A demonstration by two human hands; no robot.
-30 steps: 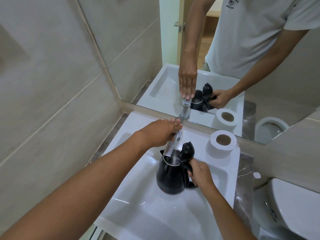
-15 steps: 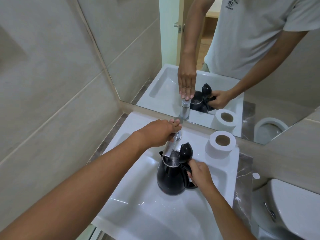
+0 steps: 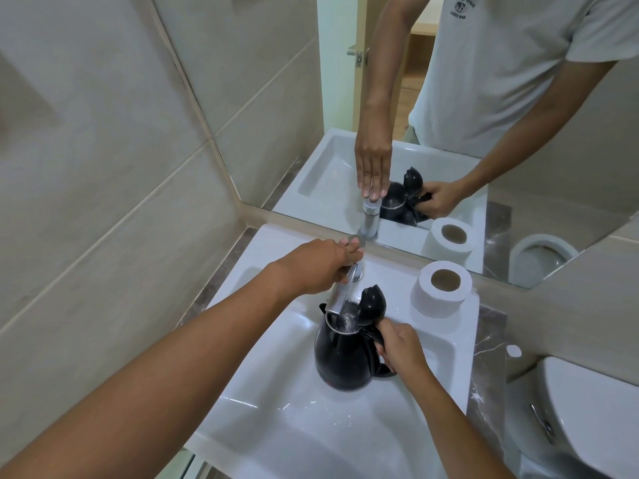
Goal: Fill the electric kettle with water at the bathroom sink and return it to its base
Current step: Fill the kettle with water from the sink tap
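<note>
Over the sink [image 3: 262, 406], left hand [image 3: 320, 266] presses the faucet [image 3: 340, 292]; right hand [image 3: 403, 344] grips the kettle [image 3: 340, 361].

Black kettle [image 3: 340, 354], white sink [image 3: 276, 426], white TP roll [image 3: 441, 288], chrome tap [image 3: 340, 292], beige wall tiles [image 3: 86, 167], grey tee w/ dark print [image 3: 501, 63]

Kettle [image 3: 340, 354] in the sink [image 3: 276, 409] under the tap [image 3: 340, 292] — paper roll [image 3: 441, 288] right.
</note>
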